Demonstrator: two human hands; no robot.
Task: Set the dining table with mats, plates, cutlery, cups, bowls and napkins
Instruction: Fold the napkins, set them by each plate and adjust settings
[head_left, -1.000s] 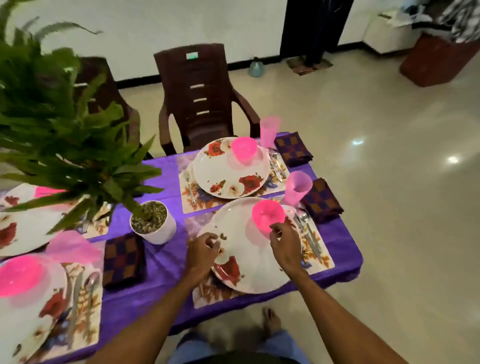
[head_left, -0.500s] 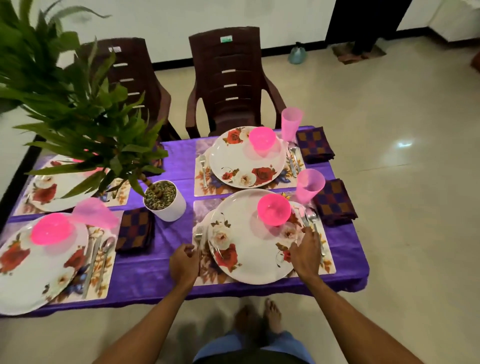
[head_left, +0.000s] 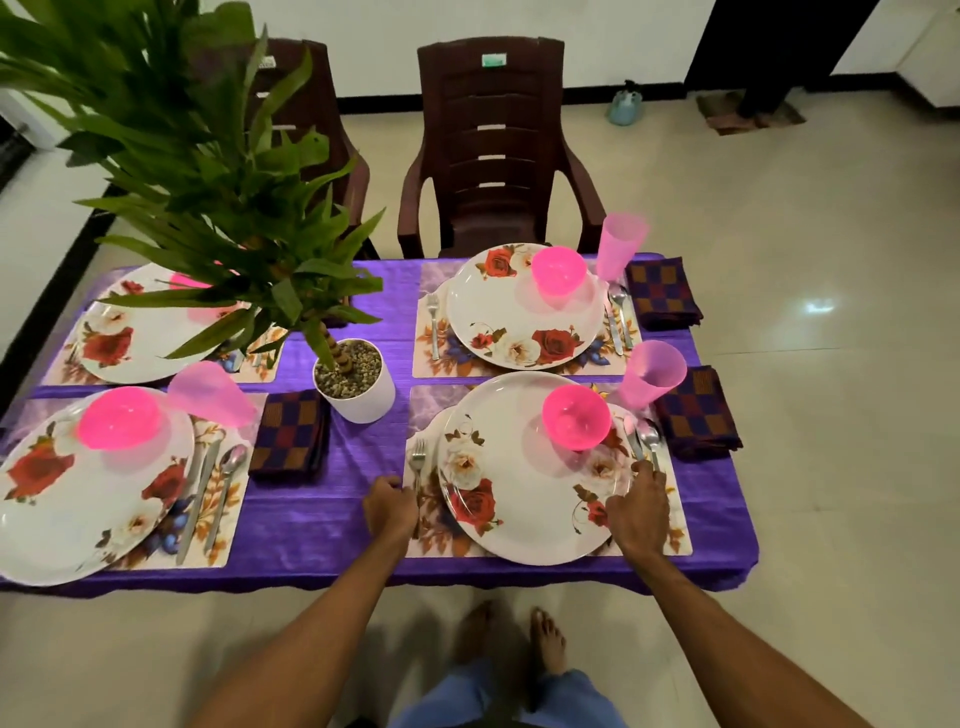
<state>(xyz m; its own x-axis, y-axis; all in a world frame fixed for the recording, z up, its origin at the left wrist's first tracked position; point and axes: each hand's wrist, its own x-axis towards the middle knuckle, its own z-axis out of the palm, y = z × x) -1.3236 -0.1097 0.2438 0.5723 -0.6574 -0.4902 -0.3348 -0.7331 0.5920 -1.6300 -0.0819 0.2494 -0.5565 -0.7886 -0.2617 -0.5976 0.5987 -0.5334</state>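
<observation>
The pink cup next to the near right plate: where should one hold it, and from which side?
Take the pink cup by its wall, just under the wider rim, coming from the right over the flat napkin. It stands mouth up and narrows downward, so a hold high up will not slip. The bowl crowds its left.

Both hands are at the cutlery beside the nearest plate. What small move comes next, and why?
Probably lift the left hand off the steel fork and the right hand off the steel spoon: floral mat, flowered white plate, pink bowl, pink cup and checked napkin seem in place.
</observation>
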